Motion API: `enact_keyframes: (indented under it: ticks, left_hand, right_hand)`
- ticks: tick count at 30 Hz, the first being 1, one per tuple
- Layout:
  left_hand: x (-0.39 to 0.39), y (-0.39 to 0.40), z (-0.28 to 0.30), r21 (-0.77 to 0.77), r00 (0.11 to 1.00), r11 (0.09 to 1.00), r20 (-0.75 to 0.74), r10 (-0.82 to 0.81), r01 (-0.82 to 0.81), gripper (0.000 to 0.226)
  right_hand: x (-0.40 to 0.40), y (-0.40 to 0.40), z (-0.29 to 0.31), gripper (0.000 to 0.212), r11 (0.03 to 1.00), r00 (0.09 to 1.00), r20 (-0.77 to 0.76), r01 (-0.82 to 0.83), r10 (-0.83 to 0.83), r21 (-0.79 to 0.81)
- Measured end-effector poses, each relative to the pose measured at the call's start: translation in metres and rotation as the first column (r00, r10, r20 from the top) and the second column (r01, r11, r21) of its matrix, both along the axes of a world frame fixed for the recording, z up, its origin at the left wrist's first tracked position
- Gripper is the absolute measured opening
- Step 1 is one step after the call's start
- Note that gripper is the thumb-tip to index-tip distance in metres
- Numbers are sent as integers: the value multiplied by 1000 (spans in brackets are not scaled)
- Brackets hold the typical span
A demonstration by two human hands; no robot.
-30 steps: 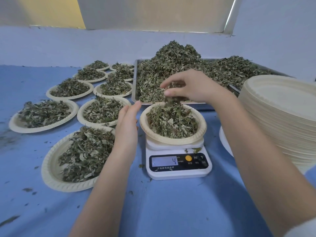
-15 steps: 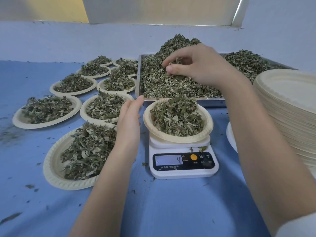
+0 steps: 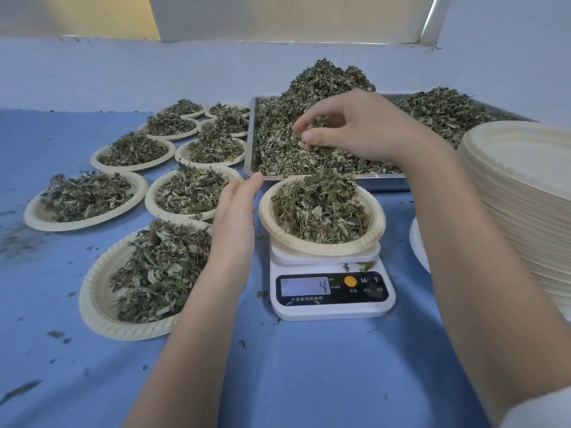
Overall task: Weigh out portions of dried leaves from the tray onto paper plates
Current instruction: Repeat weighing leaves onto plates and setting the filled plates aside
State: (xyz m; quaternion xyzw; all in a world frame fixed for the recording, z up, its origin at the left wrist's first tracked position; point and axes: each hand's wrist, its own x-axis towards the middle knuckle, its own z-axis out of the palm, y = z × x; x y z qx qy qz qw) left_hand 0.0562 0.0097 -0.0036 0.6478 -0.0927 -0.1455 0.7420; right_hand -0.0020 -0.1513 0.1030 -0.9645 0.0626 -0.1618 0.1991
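The blue table (image 3: pixel 309 381) carried everything. At one o'clock, the metal tray (image 3: pixel 251 140) of dried leaves (image 3: pixel 327 84) ran its long axis left to right. The filled paper plate (image 3: pixel 266 217) sat on the scale (image 3: pixel 332 291) at centre. Your right hand (image 3: pixel 361 125) pinched leaves above the tray; your left hand (image 3: pixel 234 223), fingers straight toward twelve, stood beside the plate.

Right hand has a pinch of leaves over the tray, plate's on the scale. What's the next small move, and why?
Probably bring the right hand back over the plate on the scale and sprinkle a little: it grips leaves above the tray, and the left hand waits open beside the plate.
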Motion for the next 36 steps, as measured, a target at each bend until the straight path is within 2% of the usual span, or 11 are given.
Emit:
enact_keyframes:
  ticks: [8,19,22,24,26,28,31,36]
  left_hand:
    - [0,0,0,1,1000,1000,10,-6,6,57]
    - [-1,0,1,9,1000,1000,7,6,-6,59]
    - [-2,0,2,6,1000,1000,7,-1,1,59]
    - [-2,0,1,7,1000,1000,7,-8,8,61]
    - [-1,0,1,18,1000,1000,12,-12,11,61]
    - [0,0,0,22,1000,1000,14,-12,11,60]
    - [-1,-1,-1,21,1000,1000,11,-16,16,60]
    - [-1,0,-2,12,1000,1000,16,-14,14,58]
  right_hand:
    - [-5,-4,-3,42,1000,978,-208,-30,29,2]
    - [-1,-10,-14,46,1000,987,-161,28,-29,-11]
    - [-4,-12,-16,49,997,989,-135,69,-64,31]
    - [-4,-15,-19,51,991,990,-77,124,-119,59]
    - [4,-21,-22,54,969,971,0,238,-239,66]
    - [20,-31,-26,50,924,926,1,376,-377,73]
    - [52,-48,-30,44,864,842,-235,503,-486,14]
    - [88,-67,-41,83,881,703,-594,472,-391,-22]
